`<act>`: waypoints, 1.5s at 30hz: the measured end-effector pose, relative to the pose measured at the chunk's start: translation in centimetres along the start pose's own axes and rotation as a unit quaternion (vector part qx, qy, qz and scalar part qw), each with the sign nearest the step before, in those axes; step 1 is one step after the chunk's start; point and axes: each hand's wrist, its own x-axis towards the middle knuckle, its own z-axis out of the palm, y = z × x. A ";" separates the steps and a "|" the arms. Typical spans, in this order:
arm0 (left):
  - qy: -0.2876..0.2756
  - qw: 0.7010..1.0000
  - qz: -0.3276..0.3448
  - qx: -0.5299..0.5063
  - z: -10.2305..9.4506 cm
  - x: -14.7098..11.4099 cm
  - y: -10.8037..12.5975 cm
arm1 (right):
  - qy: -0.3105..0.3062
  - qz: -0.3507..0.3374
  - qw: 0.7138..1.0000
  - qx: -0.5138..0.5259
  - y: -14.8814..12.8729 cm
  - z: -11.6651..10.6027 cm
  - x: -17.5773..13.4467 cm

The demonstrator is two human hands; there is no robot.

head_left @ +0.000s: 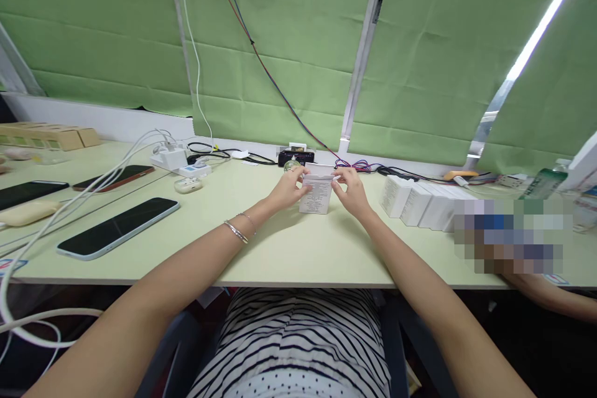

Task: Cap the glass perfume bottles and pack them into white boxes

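A small white box (315, 198) with fine printed text on its near face stands upright on the table in front of me. My left hand (290, 188) pinches its upper left edge between thumb and fingers. On the other side, my right hand (349, 189) has its fingers closed at the box's upper right corner, by a flap along the top. What lies inside the box is hidden. Just behind it are a dark device (295, 157) and a small round clear item, partly covered by my left hand.
To the right stands a row of similar white boxes (415, 202), beside a pixelated patch and another person's arm (536, 289). Phones, one of them a light-blue-edged phone (119, 228), lie left with white cables. A power strip (170, 158) and tangled wires (359, 165) line the back.
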 end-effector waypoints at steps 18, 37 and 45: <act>0.004 1.000 -0.003 0.006 0.1 0.0 -0.1 | 0.012 0.004 1.000 0.015 -0.1 0.1 -0.1; 0.005 1.000 0.017 -0.010 0.1 -0.1 -0.1 | 0.017 0.041 0.999 0.029 0.1 0.4 0.0; 0.002 1.000 0.013 -0.009 0.1 0.0 0.0 | 0.006 0.064 0.997 0.034 0.1 0.4 0.0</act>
